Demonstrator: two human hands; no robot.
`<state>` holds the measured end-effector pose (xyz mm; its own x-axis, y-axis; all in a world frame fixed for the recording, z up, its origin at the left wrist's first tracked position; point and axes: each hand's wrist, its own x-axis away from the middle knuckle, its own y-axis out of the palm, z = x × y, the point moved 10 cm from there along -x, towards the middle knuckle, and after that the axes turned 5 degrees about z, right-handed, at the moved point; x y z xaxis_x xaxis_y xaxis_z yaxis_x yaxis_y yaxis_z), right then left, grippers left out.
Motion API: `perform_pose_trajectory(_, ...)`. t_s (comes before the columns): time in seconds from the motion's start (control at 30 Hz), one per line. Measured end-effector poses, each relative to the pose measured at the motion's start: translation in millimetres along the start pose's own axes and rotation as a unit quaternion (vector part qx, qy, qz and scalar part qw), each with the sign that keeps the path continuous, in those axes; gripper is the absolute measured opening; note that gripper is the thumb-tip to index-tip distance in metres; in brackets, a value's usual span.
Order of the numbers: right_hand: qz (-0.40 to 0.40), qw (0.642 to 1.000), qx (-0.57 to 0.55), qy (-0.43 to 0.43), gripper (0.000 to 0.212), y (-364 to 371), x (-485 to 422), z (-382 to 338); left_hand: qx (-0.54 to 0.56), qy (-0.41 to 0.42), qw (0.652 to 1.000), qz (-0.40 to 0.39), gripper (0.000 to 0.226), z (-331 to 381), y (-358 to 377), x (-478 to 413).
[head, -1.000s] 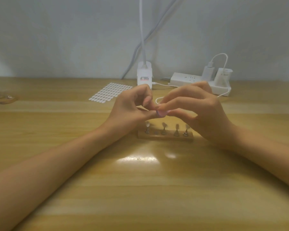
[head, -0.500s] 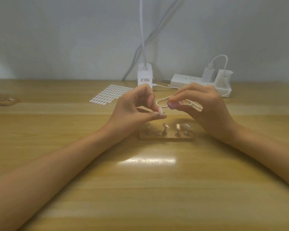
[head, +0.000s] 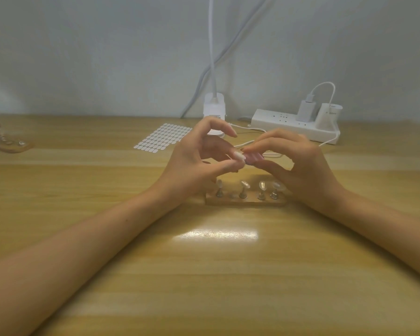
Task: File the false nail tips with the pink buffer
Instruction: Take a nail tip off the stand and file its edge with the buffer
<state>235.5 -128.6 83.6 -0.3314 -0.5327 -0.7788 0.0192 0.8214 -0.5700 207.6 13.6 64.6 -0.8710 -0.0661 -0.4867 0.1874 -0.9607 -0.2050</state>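
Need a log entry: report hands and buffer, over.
Left hand pinches nail tip. Right hand holds pink buffer against it. Wooden stand below, no obstruction.

Light wooden desk point(head: 204, 275), nail stand point(head: 246, 202) sitting mid-desk. Behind the stand: sticker sheet point(head: 163, 138) to its left, lamp base point(head: 214, 109) straight back, power strip point(head: 289, 122) right. Second stand point(head: 7, 144) way off left.
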Motion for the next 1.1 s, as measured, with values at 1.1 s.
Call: perform_pose_trajectory(1.1, 0.006, 1.0, 0.002, -0.02, 0.015, -1, -12, -5, -0.083, 0.028, 0.994, 0.06, 0.042, 3, -11, 0)
